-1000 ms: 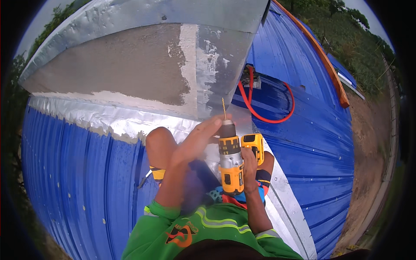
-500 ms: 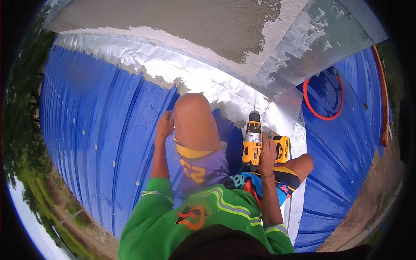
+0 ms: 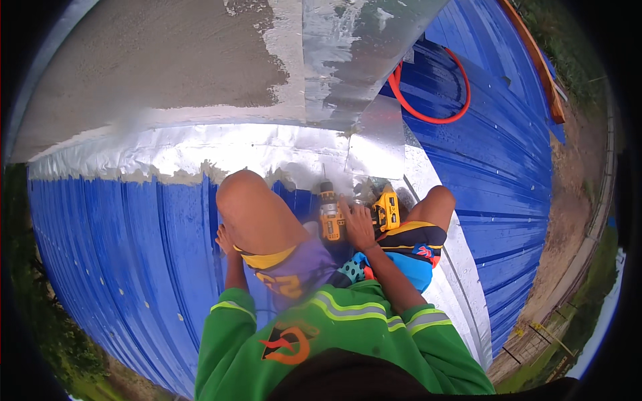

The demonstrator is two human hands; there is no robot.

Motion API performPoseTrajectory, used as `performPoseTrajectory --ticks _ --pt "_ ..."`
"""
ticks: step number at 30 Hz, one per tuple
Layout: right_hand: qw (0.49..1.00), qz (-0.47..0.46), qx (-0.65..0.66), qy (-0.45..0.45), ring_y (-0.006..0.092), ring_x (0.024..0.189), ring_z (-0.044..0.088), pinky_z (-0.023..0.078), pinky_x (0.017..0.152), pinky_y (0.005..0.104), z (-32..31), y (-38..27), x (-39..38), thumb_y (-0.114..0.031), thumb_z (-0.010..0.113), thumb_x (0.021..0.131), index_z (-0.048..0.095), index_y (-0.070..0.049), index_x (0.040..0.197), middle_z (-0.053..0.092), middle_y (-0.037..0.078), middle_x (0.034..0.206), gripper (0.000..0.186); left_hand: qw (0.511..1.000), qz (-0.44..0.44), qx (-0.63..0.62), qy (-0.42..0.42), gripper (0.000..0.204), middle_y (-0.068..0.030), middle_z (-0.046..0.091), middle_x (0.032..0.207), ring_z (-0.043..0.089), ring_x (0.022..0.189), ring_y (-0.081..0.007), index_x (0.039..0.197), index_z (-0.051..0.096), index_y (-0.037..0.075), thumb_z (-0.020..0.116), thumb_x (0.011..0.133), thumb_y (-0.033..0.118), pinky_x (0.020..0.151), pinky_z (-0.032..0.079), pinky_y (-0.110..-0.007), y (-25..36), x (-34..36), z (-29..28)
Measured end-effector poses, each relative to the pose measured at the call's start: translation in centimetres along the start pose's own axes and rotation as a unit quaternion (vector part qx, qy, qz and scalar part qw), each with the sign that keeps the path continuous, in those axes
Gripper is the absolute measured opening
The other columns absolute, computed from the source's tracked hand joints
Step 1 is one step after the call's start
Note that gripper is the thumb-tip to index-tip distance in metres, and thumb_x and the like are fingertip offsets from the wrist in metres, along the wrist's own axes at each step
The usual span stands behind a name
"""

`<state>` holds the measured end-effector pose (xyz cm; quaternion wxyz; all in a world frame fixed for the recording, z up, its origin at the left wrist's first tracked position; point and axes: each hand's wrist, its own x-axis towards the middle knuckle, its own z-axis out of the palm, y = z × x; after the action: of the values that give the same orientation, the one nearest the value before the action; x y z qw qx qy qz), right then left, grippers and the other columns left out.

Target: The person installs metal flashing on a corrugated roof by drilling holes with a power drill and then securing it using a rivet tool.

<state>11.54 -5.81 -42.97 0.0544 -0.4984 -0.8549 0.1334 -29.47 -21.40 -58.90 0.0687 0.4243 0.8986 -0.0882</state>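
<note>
A yellow-and-black cordless drill (image 3: 332,217), bit pointing forward, sits low between my bent legs on the roofing, with a yellow battery (image 3: 386,211) at its right. My right hand (image 3: 359,226) is on the drill between its body and the battery, fingers partly obscuring what is under them. My left hand (image 3: 226,240) is beside my left knee at the blue ribbed roofing (image 3: 120,247), fingers apart and holding nothing visible. Just beyond my knees runs crumpled silver flashing (image 3: 160,144) with ragged grey sealant along its lower edge.
Ahead rises a grey plastered surface (image 3: 154,60) with a galvanised metal panel (image 3: 348,47). A red hose (image 3: 435,121) loops on the right roofing, near a timber (image 3: 542,63) at the roof edge. Ground and greenery show beyond both sides.
My left hand has moved from the drill's chuck out to beside my left knee. The drill has come down between my legs in my right hand, and the view has shifted.
</note>
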Motion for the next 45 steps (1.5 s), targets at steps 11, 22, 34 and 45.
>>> performPoseTrajectory --ticks 11,22,34,45 --pt "0.998 0.042 -0.043 -0.032 0.0320 0.106 0.052 0.040 0.093 0.0429 2.5 -0.2 -0.6 -0.008 0.055 0.084 0.028 -0.007 0.153 0.054 0.017 0.115 0.074 0.976 0.057 -0.199 -0.060 0.034 -0.0192 0.053 0.129 0.055 0.113 -0.0433 0.122 0.049 0.002 0.053 0.095 0.022 0.087 0.048 -0.051 -1.0 -1.1 -12.5" --pt "0.993 0.068 0.096 0.008 0.0382 0.110 0.048 0.039 0.099 0.0464 -0.1 -0.7 1.8 -0.010 0.066 0.077 0.030 -0.005 0.151 0.051 0.021 0.121 0.082 0.906 0.209 -0.320 0.180 0.033 -0.0173 0.058 0.117 0.056 0.110 -0.0403 0.121 0.053 0.007 0.060 0.092 0.020 0.092 0.045 -0.050 -0.1 0.7 -16.3" --pt "0.917 0.232 0.283 0.158 0.0410 0.118 0.047 0.039 0.103 0.0474 -8.0 4.8 7.9 -0.013 0.067 0.081 0.043 0.000 0.141 0.053 0.024 0.122 0.066 0.937 0.317 -0.142 0.027 0.032 -0.0098 0.061 0.112 0.058 0.109 -0.0332 0.118 0.059 0.014 0.066 0.087 0.019 0.092 0.045 -0.046 12.1 12.0 -16.8" --pt "0.879 0.370 0.224 0.200 0.0352 0.108 0.063 0.049 0.095 0.0420 -13.8 15.5 5.4 -0.012 0.066 0.084 0.052 -0.001 0.134 0.065 0.021 0.113 0.052 0.812 0.441 -0.051 -0.378 0.056 -0.0180 0.062 0.131 0.066 0.109 -0.0310 0.133 0.058 0.002 0.065 0.092 0.040 0.097 0.050 -0.038 22.3 21.2 -27.4"
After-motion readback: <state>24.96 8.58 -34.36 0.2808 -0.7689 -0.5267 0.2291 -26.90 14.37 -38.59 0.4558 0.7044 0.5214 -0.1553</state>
